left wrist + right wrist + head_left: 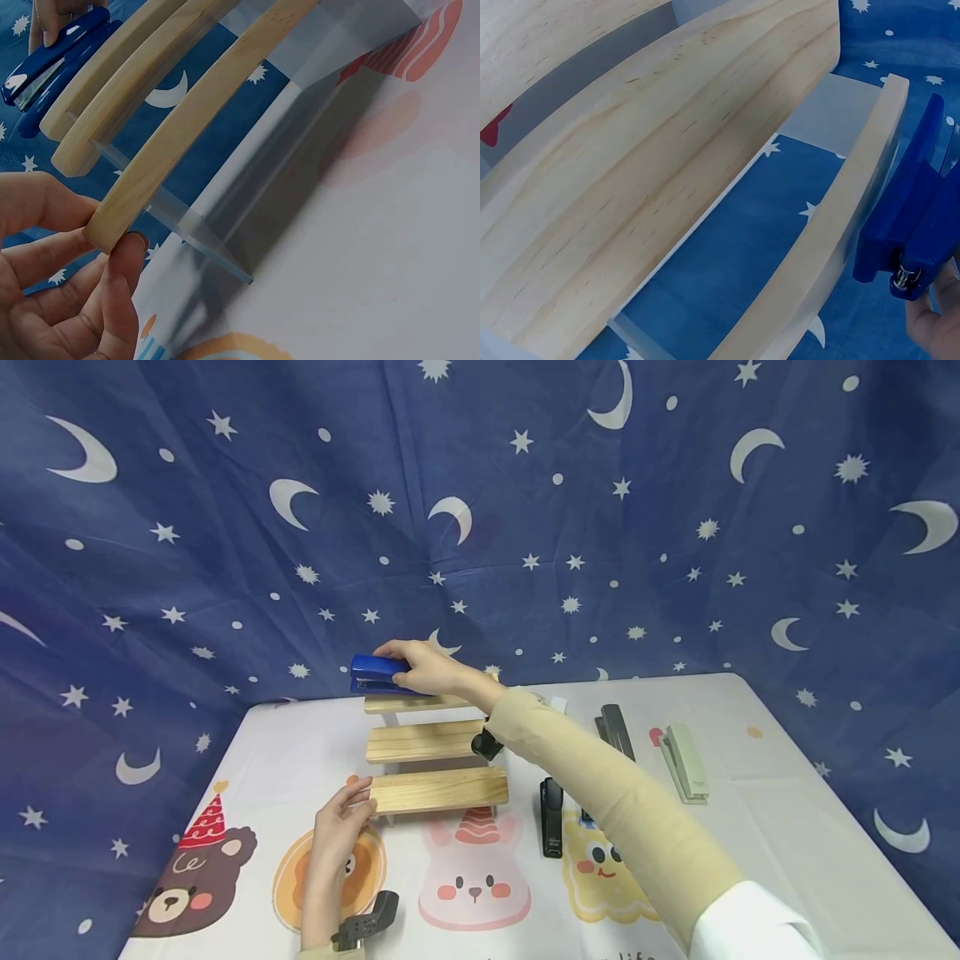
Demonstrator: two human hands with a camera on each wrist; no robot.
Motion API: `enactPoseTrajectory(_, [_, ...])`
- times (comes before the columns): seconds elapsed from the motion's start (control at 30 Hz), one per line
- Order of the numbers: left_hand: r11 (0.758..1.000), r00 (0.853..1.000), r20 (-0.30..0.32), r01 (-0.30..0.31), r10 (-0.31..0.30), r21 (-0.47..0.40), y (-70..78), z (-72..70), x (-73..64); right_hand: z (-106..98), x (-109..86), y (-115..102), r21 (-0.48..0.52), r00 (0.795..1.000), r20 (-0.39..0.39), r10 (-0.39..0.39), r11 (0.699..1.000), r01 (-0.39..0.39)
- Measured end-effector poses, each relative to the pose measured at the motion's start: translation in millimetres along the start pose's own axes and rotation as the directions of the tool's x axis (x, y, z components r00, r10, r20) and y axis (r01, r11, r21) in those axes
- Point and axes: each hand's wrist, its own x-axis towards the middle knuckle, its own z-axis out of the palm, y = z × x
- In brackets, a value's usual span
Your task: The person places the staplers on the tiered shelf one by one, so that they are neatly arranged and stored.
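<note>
A stepped rack with three wooden shelves (438, 791) and clear supports stands on the table. My right hand (427, 668) grips a blue stapler (372, 669) at the left end of the top shelf (855, 187). In the right wrist view the blue stapler (911, 202) lies along that shelf's far side, fingers under its end. With my left hand (339, 818) I pinch the left end of the lowest shelf. The left wrist view shows the thumb and fingertips (124, 251) around the end of this board (202, 127).
Right of the rack lie a black stapler (551, 818), a dark grey stapler (617, 732) and a pale green stapler (684, 762). My right sleeve (615, 802) crosses in front of a partly hidden blue item (587, 819). A starry blue curtain (525, 527) hangs behind the table.
</note>
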Motion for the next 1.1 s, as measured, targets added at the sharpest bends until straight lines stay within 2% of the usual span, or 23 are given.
enactPoseTrajectory(0.47, [1.000, 1.000, -0.003, 0.000, 0.000, -0.002, 0.5, 0.0, 0.8, 8.1, 6.5, 0.7, -0.002, 0.999, 0.046, 0.007, 1.000, -0.007])
enactPoseTrajectory(0.7, [1.000, 1.000, 0.004, -0.005, 0.005, -0.011, 0.1, -1.0, 1.3, 8.0, 6.5, -1.0, -0.030, 0.999, 0.045, 0.014, 0.999, -0.012])
enactPoseTrajectory(1.1, [1.000, 1.000, 0.001, -0.006, 0.006, -0.012, -0.5, -1.1, 1.9, 9.8, 6.0, -0.3, -0.012, 0.998, 0.038, 0.044, 0.999, -0.044])
